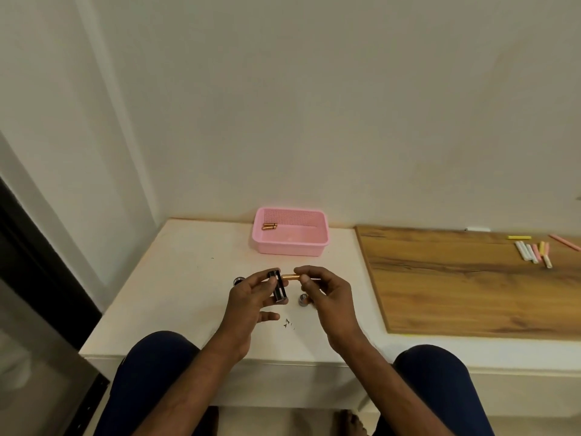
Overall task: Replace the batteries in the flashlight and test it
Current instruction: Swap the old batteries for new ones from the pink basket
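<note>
Your left hand (251, 298) grips the black flashlight body (279, 287), fingers and thumb curled round it, so that it stands nearly upright just above the white table (176, 278). It may be the inner battery holder rather than the outer barrel; it is too small to tell. Your fingertips cover part of its upper end.

Your right hand (330, 297) pinches a copper-coloured battery (288, 277) between thumb and fingertips. The battery lies level, and its free end is right at the top of the black body. Whether the two touch cannot be told.

On the table under your hands lie two small round parts:
- A dark cap (239, 281) sits just beyond your left knuckles.
- A grey cap (303, 299) sits just beside your right fingers, which hide part of it.

A few dark specks (288, 324) lie on the table between your wrists.

Beyond your hands, against the wall (314, 105), stands a pink basket (289, 249). It holds more copper batteries (269, 227) in its far left corner (two, as far as can be seen).

To your right a wooden board (471, 284) lies flat on the table, well apart from your hands. Chalk sticks (533, 251) in white, pink and yellow lie near its far edge.

Nothing lies between your hands and the basket. Your knees (157, 366), in dark blue, sit at the table's near edge on either side of your forearms.
</note>
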